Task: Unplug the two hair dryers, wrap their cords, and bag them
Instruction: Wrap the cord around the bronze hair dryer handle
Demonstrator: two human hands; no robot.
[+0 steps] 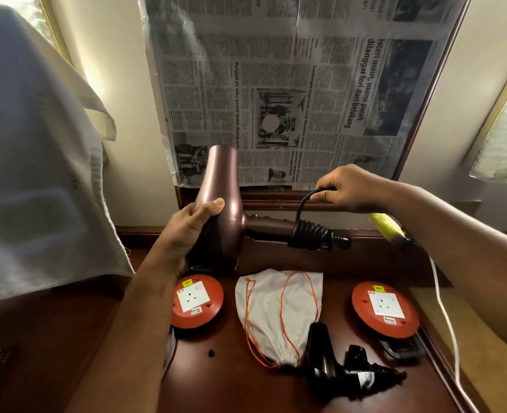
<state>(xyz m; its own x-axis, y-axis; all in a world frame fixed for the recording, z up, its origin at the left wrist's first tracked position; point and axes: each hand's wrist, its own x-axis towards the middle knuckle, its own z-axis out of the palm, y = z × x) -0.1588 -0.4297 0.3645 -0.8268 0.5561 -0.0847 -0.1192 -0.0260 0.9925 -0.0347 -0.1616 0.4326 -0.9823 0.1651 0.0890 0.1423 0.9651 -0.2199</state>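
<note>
Right now the person holds a bronze-pink hair dryer (221, 189) up above the dark wooden counter (216, 383), its barrel pointing upward and its handle sticking out to the right. The left hand (191, 226) is wrapped round the rear of the dryer's body, thumb lying across the side of the barrel. A black cord (314, 231) is wound in several tight turns about the end of the handle, and a free length of it rises from the coils to the right hand (349, 189), whose fingers are curled over it and pinch it just above the handle. Below, on the counter, a pale drawstring bag (279, 311) lies flat with its gathered mouth toward the near edge and its orange string (285, 308) looping over the cloth. Just to the right of the bag's mouth lies a black hair dryer (326, 362), folded, with its own dark cord bunched beside it. Two round red extension reels, each with a white socket face, sit on either side of the bag: the left reel (197, 301) under the raised dryer, the right reel (384, 310) near the counter's right edge. Neither socket has a plug in it. A thin white cable (446, 311) trails down the right side. Behind the hands, sheets of newspaper (291, 84) cover a framed panel on the wall, and a pale cloth (37, 159) hangs at the left.
</note>
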